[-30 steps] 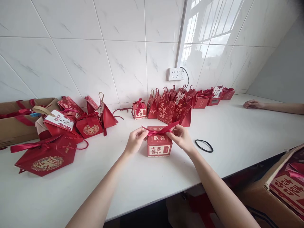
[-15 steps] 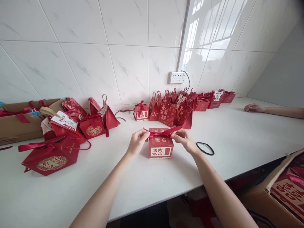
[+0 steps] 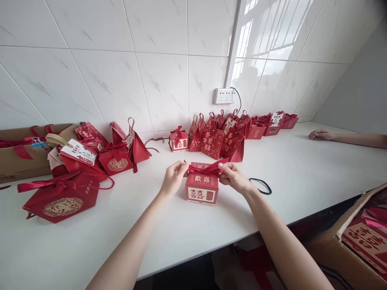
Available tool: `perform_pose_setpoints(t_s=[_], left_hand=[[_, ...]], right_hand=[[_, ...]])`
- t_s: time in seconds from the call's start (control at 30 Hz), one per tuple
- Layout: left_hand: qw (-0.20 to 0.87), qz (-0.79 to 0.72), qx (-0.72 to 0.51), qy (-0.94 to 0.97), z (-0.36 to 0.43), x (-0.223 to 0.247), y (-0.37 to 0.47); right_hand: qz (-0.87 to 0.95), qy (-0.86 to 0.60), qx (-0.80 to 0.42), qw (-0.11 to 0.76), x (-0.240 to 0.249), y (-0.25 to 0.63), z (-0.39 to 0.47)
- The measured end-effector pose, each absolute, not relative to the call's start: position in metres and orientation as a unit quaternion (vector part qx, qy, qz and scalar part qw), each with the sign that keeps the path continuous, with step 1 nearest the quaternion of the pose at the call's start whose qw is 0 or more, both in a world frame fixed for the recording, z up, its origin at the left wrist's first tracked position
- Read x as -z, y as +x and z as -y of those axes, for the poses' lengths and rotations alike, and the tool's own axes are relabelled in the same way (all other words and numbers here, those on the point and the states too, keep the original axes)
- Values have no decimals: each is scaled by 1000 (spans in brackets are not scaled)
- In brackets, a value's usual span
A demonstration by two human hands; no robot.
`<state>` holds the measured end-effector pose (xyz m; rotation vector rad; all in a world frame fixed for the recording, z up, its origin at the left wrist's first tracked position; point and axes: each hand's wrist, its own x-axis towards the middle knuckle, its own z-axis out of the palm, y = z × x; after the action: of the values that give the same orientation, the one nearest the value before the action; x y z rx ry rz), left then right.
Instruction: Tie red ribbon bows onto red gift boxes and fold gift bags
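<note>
Nudged a small red box (image 3: 201,194) slightly askew on the white table (image 3: 169,237) since half a second ago. Pinching the red ribbon (image 3: 204,171) across its top between thumb and fingers of the left hand (image 3: 172,177) on one side, of the right hand (image 3: 236,177) on the other, with the box between both grips and just below. Flanked to the right by a black band (image 3: 270,190); backed by red gift boxes (image 3: 213,143) along the tiled wall (image 3: 163,84).

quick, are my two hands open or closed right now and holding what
Left hand: closed, pinching the ribbon on the left.
Right hand: closed, pinching the ribbon on the right.
</note>
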<state>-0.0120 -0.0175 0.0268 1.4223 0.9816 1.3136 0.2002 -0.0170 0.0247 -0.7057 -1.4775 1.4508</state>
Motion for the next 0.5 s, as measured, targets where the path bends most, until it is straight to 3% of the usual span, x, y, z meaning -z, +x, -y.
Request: perform_pose_setpoints(t_s=[0.5], left_hand=[[493,-397,-518,576,19,-28,-11]], right_hand=[[589,-308,-603,441,-27,205,18]])
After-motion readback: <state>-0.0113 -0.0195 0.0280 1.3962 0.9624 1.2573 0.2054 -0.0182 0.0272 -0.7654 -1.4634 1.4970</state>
